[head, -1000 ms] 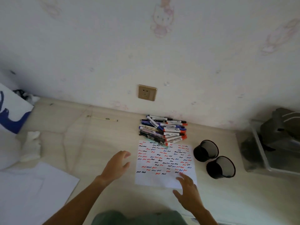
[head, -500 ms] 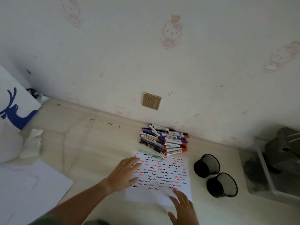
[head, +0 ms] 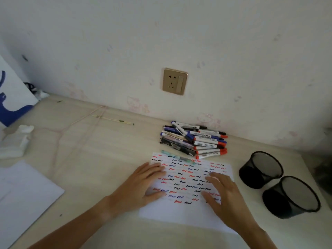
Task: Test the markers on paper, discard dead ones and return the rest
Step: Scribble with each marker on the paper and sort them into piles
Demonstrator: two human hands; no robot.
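A white sheet of paper point(head: 186, 178) covered in red, blue and black squiggles lies on the desk. My left hand point(head: 142, 186) rests flat on its left part, fingers straight. My right hand point(head: 226, 196) rests flat on its right part. A pile of markers point(head: 195, 141) with red, blue and black caps lies just behind the sheet, near the wall. One pale green pen point(head: 177, 158) lies across the sheet's far edge. Neither hand holds a marker.
Two black mesh cups point(head: 260, 169) point(head: 292, 196) stand to the right of the sheet. More white paper point(head: 23, 191) lies at the left, with a crumpled tissue point(head: 16, 142) behind it. A thin stick point(head: 113, 120) and a wall socket point(head: 174, 81) are at the back.
Both hands moved onto the sheet: the left from beside its left edge, the right from its near edge up onto its right part. The camera moved closer.
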